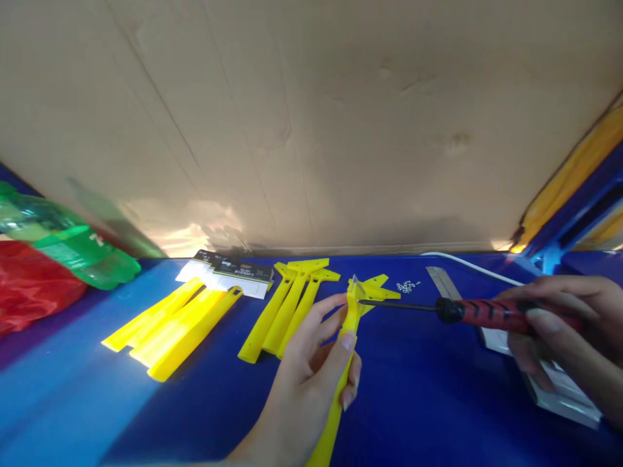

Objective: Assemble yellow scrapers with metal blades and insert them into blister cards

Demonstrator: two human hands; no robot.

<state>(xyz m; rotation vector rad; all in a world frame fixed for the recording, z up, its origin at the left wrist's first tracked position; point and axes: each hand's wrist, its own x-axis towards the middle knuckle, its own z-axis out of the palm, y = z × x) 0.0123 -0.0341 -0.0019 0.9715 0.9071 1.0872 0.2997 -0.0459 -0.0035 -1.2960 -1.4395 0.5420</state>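
Note:
My left hand (316, 376) is wrapped round the handle of a yellow plastic scraper (351, 318), its head tilted up and to the right. With my right hand (559, 324) I grip a screwdriver (496, 316) that has a red and black handle. The screwdriver's thin shaft points left, and its tip meets the side of the scraper's head. Whether a screw sits under the tip is too small to tell. Just behind the held scraper, more yellow scraper heads (377, 288) show, partly hidden. A little pile of small screws (406, 286) lies to their right.
Several yellow scrapers (292, 311) lie left of my left hand. Further left are yellow handles (180, 331) with black-and-white cards (228, 275). A green bottle (73, 240) and red bag (34, 285) stand at left. A flat strip (442, 282), white cable (472, 264) and clear-wrapped pack (559, 395) lie right.

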